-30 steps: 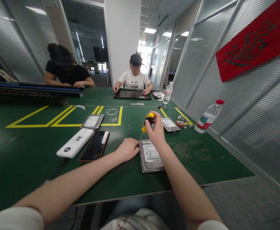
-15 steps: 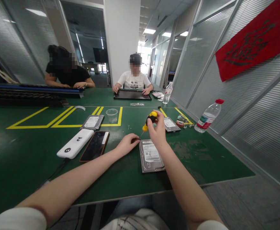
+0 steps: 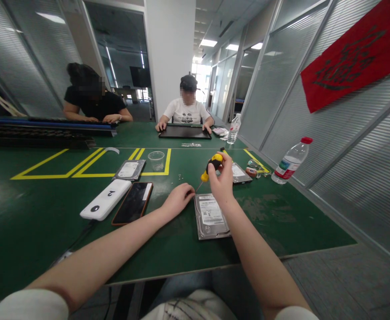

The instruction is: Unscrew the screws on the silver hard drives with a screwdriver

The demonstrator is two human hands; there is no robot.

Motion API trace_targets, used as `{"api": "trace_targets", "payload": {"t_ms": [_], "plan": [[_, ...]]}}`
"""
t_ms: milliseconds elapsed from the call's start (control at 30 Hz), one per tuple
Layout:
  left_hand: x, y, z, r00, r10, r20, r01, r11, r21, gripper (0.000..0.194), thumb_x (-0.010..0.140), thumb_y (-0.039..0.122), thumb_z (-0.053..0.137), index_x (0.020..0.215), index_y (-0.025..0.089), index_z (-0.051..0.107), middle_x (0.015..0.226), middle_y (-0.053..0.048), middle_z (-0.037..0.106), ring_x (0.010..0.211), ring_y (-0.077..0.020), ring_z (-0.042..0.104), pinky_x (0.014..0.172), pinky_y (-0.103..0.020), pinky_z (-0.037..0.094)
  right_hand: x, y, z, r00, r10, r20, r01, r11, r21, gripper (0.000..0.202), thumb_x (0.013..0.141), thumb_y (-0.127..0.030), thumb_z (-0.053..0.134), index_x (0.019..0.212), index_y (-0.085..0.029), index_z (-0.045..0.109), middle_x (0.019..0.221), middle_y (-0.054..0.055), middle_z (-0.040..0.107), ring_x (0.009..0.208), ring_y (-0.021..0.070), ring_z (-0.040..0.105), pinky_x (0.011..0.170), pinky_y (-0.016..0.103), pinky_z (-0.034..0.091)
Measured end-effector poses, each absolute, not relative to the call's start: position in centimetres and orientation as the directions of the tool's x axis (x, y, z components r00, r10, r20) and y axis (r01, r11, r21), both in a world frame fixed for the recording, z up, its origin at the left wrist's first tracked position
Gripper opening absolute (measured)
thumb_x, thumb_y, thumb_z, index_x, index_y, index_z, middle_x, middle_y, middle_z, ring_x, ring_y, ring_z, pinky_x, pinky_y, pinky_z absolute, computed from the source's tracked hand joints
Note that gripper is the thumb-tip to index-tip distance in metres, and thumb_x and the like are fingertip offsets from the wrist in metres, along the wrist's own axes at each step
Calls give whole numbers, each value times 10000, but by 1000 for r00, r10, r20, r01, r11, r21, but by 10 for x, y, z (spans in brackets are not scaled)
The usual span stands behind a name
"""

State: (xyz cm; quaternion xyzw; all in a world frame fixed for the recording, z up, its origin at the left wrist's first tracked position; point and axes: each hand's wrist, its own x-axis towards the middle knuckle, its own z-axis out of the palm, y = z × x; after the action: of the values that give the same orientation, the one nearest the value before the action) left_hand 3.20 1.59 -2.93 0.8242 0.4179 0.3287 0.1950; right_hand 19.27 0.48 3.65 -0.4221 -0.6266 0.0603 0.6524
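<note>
A yellow and black screwdriver (image 3: 211,168) is gripped in my right hand (image 3: 222,181), its shaft slanting down to the left. The tip is at the far left corner of a silver hard drive (image 3: 211,218) that lies label up on the green table. My left hand (image 3: 180,196) rests at that same corner, fingers curled together near the tip. Whatever its fingertips pinch is too small or hidden to make out. Several tiny screws (image 3: 180,177) lie loose on the table just beyond my left hand.
Left of me lie a phone (image 3: 133,203), a white power bank (image 3: 105,200) and another hard drive (image 3: 130,170). A clear plastic cup (image 3: 156,161) stands behind. To the right are a third hard drive (image 3: 240,172) and a water bottle (image 3: 291,161). Two people sit opposite.
My right hand and the screwdriver have shifted slightly to the right. My left hand and the hard drive stay about where they were. The person opposite has moved their hands on the dark panel.
</note>
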Motion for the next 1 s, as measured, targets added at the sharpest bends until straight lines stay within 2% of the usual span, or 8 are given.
{"api": "trace_targets", "payload": {"t_ms": [300,1000], "plan": [[28,32,-45,309,866,392,526,-499,689,102,894,167,503,856,167,598,871,-40,646,826,-190,608,765,-297,492,194,6,34,210,614,761,449,631,-633,389,877,-344,513,1235,-215,434,1145,108,583,969,198,600,814,350,507],[31,30,-44,403,861,310,481,-488,728,85,835,188,585,804,159,659,776,-24,652,772,-193,608,714,-277,456,193,6,36,208,620,757,443,630,-638,378,862,-336,542,1205,-206,450,1115,98,598,919,180,604,773,326,506]]}}
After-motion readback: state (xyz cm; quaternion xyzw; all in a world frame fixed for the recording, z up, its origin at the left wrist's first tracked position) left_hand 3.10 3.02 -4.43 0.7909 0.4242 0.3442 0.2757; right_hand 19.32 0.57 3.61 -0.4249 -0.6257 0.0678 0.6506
